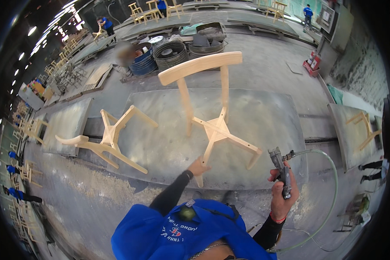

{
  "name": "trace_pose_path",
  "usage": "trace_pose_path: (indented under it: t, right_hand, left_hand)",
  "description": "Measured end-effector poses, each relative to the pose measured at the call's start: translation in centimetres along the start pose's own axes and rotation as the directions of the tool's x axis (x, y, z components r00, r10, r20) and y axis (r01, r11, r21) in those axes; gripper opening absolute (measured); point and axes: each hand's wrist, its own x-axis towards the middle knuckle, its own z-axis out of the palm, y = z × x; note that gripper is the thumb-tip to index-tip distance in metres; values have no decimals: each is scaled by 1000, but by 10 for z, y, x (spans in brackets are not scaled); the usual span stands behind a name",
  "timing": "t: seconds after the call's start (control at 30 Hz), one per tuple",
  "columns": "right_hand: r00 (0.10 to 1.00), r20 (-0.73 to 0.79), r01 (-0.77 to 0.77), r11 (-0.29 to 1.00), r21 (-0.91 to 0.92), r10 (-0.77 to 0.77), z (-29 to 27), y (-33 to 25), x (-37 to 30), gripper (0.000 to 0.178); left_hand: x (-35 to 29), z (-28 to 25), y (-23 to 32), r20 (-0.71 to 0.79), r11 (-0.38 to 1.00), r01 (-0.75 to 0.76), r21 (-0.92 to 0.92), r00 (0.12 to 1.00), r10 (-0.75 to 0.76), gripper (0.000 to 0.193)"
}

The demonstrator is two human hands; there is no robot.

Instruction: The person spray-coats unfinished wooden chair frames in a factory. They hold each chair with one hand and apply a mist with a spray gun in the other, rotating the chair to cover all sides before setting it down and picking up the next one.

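A pale wooden chair frame (216, 129), with a curved backrest and no seat panel, stands upright on a grey platform (264, 112) in front of me. My left hand (198, 167) is closed around the top of its near left leg. To the right, my right hand (286, 190) is wrapped around the grip of a metal spray gun (280, 167), held up beside the chair's near right leg without touching it. A clear greenish hose (335, 182) runs from the gun and loops down behind my right forearm.
A second chair frame (110, 134) lies tipped over at the platform's left. Beyond the platform stand a blue tub (141, 65) and dark tubs (171, 56). Red extinguishers (313, 63) are by the right wall. Another frame (365, 128) rests at far right. Several people work farther off.
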Motion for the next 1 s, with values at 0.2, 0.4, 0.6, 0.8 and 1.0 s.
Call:
trace_pose_path:
  t: [0.2,0.4,0.6,0.8,1.0]
  right_hand:
    - [880,464,-23,966,258,-103,27,-22,11,70]
    - [942,323,41,989,142,-86,36,-19,16,67]
    - [996,-52,68,998,-12,-68,18,-17,20,73]
    - [996,-76,57,997,48,-54,12,-26,2,78]
    - [983,165,-114,971,210,80,43,-13,-26,73]
  left_hand:
    - [-48,39,7,-318,996,89,13,945,-80,68]
    - [-49,44,11,-357,990,112,81,931,-76,63]
    - [-55,49,21,-373,984,162,72,920,-124,68]
    - [-58,50,16,-396,993,93,71,916,-57,63]
    - [-58,47,12,-352,993,94,78,934,-60,63]
